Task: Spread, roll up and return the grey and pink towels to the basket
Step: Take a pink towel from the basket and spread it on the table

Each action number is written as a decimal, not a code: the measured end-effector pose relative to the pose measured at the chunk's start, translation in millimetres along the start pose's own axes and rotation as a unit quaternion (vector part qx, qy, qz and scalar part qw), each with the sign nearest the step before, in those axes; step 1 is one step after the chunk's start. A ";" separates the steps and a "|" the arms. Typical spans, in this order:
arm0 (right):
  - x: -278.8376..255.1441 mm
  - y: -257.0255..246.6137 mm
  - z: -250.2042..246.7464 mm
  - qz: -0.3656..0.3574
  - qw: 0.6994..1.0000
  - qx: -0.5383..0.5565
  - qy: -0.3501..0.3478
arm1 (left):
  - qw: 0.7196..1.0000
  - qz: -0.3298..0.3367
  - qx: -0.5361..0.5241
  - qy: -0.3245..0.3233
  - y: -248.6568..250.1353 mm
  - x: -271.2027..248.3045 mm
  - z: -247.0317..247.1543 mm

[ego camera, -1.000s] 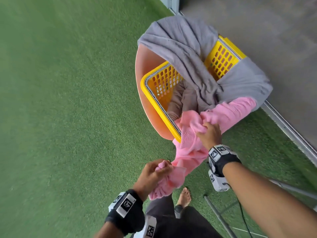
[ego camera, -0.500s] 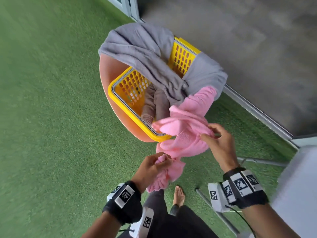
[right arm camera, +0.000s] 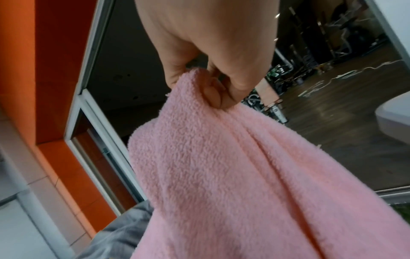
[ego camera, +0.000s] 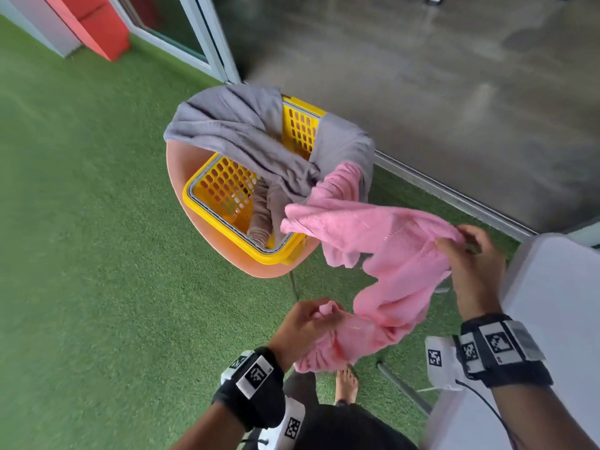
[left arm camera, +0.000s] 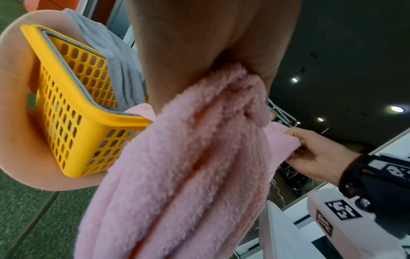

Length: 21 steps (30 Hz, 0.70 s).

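Underfoot, green turf point(ego camera: 97, 254), grey floor point(ego camera: 454, 92) beyond

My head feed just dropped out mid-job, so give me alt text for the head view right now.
Both hands hold a pink towel in the air: the left hand grips a bunched end, the right hand pinches an upper edge. Behind it, a yellow basket sits on a peach chair over green turf, with a grey towel draped across it.

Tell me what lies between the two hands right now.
Only the pink towel: the head view shows it sagging in a bunched span from the left hand to the right hand, both gripping it, above the turf.
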State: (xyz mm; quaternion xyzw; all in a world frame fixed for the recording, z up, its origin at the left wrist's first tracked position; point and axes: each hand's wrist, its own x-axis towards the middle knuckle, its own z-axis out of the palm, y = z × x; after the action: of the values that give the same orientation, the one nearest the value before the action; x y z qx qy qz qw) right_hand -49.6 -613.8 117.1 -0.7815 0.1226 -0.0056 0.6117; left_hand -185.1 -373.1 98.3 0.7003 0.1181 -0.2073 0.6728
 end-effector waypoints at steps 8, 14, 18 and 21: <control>18.0 11.0 -21.7 -0.039 0.997 -0.022 0.062 | 1.000 0.007 0.006 -0.025 4.4 1.6 37.5; 28.0 21.0 -21.1 -0.012 0.998 -0.056 -0.009 | 0.999 0.025 0.022 -0.037 10.8 4.9 57.8; 1.3 1.8 -27.7 -0.022 0.978 -0.068 -0.196 | 0.999 0.036 0.024 -0.021 18.2 9.1 64.7; -42.6 -3.3 -32.7 0.016 0.918 -0.058 -0.393 | 0.999 0.045 0.023 -0.014 21.5 9.0 66.0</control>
State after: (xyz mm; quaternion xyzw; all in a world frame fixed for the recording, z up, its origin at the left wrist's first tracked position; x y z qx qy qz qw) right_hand -95.5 -635.8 134.5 -0.7528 -0.1146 0.3189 0.5643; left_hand -176.2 -441.0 112.9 0.7170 0.0718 -0.1890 0.6671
